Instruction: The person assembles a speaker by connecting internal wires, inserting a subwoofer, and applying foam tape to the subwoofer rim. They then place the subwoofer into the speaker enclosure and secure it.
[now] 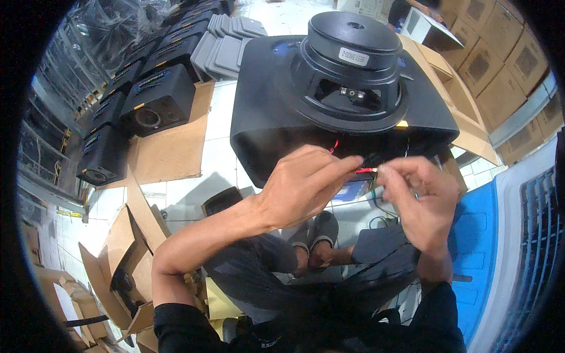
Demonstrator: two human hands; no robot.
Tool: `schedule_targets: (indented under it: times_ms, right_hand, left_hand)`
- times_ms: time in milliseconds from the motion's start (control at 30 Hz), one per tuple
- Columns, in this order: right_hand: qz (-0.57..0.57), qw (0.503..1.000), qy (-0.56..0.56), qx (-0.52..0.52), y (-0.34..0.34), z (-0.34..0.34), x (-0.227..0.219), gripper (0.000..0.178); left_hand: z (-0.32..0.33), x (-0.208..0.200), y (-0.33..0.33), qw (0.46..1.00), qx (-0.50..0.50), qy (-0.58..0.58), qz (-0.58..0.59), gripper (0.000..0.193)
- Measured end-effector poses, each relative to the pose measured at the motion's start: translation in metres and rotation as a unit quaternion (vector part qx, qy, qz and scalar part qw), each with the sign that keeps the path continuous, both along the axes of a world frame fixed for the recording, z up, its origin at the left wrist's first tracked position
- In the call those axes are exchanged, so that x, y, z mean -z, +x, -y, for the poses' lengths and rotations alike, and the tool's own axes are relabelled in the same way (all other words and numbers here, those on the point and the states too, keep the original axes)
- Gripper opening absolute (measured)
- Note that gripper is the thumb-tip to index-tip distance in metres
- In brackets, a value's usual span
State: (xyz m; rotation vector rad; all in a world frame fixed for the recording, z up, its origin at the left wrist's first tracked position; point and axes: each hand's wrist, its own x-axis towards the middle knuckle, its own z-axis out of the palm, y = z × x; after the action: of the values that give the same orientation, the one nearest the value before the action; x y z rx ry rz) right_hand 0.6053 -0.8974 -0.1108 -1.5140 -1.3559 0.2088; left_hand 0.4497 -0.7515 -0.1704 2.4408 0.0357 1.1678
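A red wire (366, 170) is stretched between my two hands, in front of the black speaker cabinet (259, 109). My left hand (300, 185) is closed, pinching the wire from the left. The fingertips of my right hand (421, 197) close on its pale tip; whether that is bare wire or a small terminal is too small to tell. Another bit of red wire (335, 145) shows above my left hand, at the cabinet's near side. Magnet up, a large round speaker driver (355, 53) rests on the cabinet, its terminals (352, 93) facing me.
Black speaker boxes (159, 97) stand in rows at the left, beside grey panels (226, 50). Stacked cartons (494, 56) line the right. A blue and white appliance (479, 253) stands close by my right arm. Torn cardboard (120, 259) lies at lower left. Another person's arm (421, 9) shows at the back.
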Motion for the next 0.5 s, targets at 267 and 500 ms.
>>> schedule_targets:
  times_ms: [267,500]
  right_hand:
    - [-0.142,0.990,0.009,0.005,0.004,-0.039,-0.028,0.012]
    - [-0.123,0.989,-0.035,-0.079,-0.008,-0.048,-0.007,0.014]
  left_hand:
    - [0.008,-0.014,-0.003,0.924,0.008,-0.382,0.022,0.020]
    - [0.005,-0.009,-0.001,0.921,0.021,-0.386,0.055,0.021]
